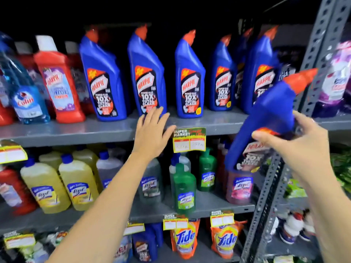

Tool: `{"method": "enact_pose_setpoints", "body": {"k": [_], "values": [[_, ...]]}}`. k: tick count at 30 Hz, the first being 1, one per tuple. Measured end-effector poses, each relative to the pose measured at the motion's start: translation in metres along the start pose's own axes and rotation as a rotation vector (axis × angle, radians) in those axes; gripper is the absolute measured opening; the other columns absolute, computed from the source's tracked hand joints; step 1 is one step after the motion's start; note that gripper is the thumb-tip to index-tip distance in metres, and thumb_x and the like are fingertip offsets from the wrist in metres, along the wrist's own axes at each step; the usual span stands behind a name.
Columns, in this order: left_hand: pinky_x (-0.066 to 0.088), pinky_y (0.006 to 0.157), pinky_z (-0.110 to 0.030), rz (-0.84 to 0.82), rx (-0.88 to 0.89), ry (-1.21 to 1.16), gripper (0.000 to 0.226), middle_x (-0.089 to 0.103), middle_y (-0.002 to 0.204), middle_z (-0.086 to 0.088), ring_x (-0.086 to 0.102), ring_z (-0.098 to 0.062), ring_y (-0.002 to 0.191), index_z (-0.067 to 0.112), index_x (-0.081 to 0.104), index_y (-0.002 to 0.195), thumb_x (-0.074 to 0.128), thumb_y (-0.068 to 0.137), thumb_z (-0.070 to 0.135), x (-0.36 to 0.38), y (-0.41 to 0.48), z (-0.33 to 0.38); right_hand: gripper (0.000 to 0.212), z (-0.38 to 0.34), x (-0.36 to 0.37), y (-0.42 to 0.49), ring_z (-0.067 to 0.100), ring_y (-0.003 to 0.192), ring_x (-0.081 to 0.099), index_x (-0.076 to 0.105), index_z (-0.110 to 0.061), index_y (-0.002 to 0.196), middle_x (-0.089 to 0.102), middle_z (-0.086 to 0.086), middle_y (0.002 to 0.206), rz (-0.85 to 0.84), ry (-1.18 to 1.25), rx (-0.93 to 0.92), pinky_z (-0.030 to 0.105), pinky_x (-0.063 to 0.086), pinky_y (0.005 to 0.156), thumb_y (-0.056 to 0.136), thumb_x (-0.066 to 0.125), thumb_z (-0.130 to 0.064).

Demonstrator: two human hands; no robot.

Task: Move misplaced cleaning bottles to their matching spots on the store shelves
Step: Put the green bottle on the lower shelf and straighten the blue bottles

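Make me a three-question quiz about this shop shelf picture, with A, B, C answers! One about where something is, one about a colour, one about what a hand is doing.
1. Where are the Tide packs?
A. top shelf
B. middle shelf
C. bottom shelf

2. What colour is the cap on the held blue Harpic bottle?
A. orange
B. green
C. white

3. What is the left hand doing?
A. gripping a bottle
B. open, holding nothing
C. holding a price tag

Answers:
1 C, they sit lowest.
2 A, its tip is orange.
3 B, its fingers are spread near the shelf edge; the right hand holds the bottle.
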State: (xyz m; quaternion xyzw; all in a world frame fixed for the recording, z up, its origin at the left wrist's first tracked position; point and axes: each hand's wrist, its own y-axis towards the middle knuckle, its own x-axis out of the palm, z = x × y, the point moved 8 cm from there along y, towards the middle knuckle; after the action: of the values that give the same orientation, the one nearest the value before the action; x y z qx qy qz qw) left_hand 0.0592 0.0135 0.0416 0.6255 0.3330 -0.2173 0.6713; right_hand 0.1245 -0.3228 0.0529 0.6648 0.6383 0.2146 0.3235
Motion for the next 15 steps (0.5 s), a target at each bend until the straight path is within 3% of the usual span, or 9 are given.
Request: {"method": "enact_pose_setpoints", "body": {"k": [3, 5, 8, 11, 15], "values": [[0.046, 0.083, -0.041, -0.007, 0.012, 0.05, 0.044, 0.069, 0.112, -0.013, 0.063, -0.031, 0.101, 0.009, 0.063, 0.117, 0.046, 0.097, 0.044, 0.006, 0.004, -0.003, 0.066, -0.025, 0.007, 0.048, 0.006, 0.078, 0.062, 0.071, -0.034, 0.098, 0.074, 0.002, 0.096, 0.039, 0.052, -0.02, 0.038, 0.057, 0.078, 0.043, 0.087, -0.066], [0.05, 0.074, -0.04, 0.023, 0.019, 0.034, 0.044, 0.073, 0.102, -0.013, 0.067, -0.031, 0.091, 0.008, 0.067, 0.111, 0.048, 0.095, 0.044, 0.006, 0.003, -0.003, 0.055, -0.036, 0.019, 0.078, 0.006, 0.075, 0.063, 0.071, -0.035, 0.089, 0.075, -0.005, 0.09, 0.029, 0.061, -0.024, 0.043, 0.058, 0.078, 0.044, 0.089, -0.059], [0.051, 0.08, -0.041, -0.007, 0.007, 0.033, 0.054, 0.071, 0.111, -0.013, 0.067, -0.03, 0.1, 0.009, 0.067, 0.114, 0.038, 0.094, 0.049, 0.009, 0.002, -0.003, 0.059, -0.049, 0.039, 0.111, 0.012, 0.077, 0.068, 0.071, -0.026, 0.091, 0.076, -0.005, 0.088, -0.008, 0.019, -0.042, 0.044, 0.058, 0.078, 0.043, 0.088, -0.056], [0.052, 0.084, -0.041, -0.01, -0.006, 0.019, 0.05, 0.071, 0.115, -0.012, 0.066, -0.028, 0.104, 0.01, 0.067, 0.116, 0.043, 0.095, 0.047, 0.011, 0.004, -0.005, 0.073, -0.048, 0.056, 0.132, 0.02, 0.088, 0.07, 0.071, -0.019, 0.1, 0.075, 0.0, 0.094, -0.041, -0.05, -0.041, 0.044, 0.057, 0.082, 0.042, 0.085, -0.06], [0.049, 0.088, -0.04, -0.008, -0.035, 0.031, 0.044, 0.069, 0.12, -0.008, 0.064, -0.026, 0.108, 0.013, 0.065, 0.119, 0.049, 0.095, 0.047, 0.014, 0.004, -0.009, 0.068, -0.026, 0.072, 0.148, 0.022, 0.095, 0.069, 0.07, -0.018, 0.107, 0.073, 0.004, 0.101, -0.088, -0.097, 0.043, 0.043, 0.055, 0.086, 0.05, 0.089, -0.051]]}}
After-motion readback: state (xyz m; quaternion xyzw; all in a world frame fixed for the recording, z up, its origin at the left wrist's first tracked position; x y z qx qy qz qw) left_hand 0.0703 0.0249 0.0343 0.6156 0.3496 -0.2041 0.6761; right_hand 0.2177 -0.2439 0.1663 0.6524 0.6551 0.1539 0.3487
